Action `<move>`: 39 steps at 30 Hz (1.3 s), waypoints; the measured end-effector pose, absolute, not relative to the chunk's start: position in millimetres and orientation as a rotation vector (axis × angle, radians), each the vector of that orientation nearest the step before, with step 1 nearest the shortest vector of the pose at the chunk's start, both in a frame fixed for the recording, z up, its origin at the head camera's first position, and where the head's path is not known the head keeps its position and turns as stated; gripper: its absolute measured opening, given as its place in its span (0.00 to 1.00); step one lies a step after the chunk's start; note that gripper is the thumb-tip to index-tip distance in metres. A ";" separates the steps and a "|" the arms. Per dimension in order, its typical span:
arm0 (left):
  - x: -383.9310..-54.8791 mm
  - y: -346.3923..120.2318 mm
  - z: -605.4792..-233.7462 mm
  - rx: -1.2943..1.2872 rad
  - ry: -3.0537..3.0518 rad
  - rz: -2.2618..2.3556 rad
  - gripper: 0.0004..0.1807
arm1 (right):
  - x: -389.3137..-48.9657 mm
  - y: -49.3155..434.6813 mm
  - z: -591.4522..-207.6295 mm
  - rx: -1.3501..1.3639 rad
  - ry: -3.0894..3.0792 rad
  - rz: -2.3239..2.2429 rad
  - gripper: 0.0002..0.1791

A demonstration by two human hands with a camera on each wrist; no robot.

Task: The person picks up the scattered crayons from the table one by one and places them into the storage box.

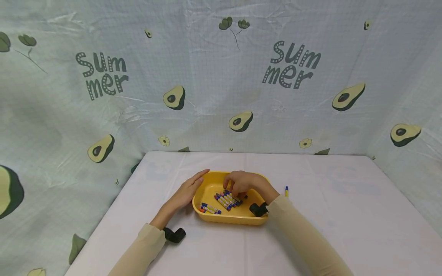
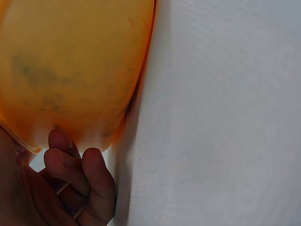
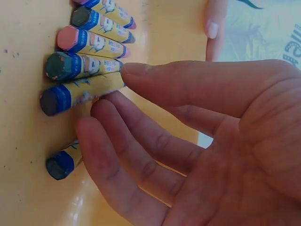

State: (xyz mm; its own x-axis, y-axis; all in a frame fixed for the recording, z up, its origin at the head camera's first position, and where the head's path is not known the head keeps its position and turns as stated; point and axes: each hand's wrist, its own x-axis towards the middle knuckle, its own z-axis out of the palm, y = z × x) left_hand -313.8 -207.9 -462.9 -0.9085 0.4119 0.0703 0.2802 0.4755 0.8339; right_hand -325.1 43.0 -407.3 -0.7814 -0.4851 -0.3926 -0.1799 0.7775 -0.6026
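Note:
A shallow yellow tray (image 1: 232, 219) sits on the table with several oil pastel crayons inside. My left hand (image 1: 188, 190) holds its left end, thumb at the rim and bent fingers against the outer wall, as the left wrist view shows. Inside the tray, my right hand (image 1: 241, 181) pinches a dark-blue-ended crayon (image 3: 70, 96) between thumb and fingers. That crayon lies alongside a row of others, among them a green crayon (image 3: 70, 66) and a pink crayon (image 3: 82, 40). Another dark crayon (image 3: 61, 164) lies apart, partly hidden behind the fingers.
A few crayons (image 1: 210, 209) lie in the tray's front left corner. Outside the tray, a single blue-tipped crayon (image 1: 286, 192) is on the white-covered table (image 1: 331, 214) to the right. A printed cloth (image 1: 207, 76) hangs behind the table.

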 end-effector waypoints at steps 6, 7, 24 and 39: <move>-313.6 -207.9 -462.4 0.614 2.565 1.419 0.26 | -324.1 46.7 -401.7 -0.493 2.440 -0.739 0.18; -313.6 -208.0 -462.2 0.612 2.565 1.418 0.26 | -323.7 47.5 -400.4 -0.496 2.445 -0.740 0.18; -312.0 -207.1 -461.1 0.584 2.579 1.417 0.26 | -307.6 101.8 -365.3 -0.573 2.506 -0.974 0.20; -311.1 -207.3 -462.4 0.573 2.558 1.436 0.26 | -286.3 198.4 -383.3 -0.198 2.628 -1.167 0.23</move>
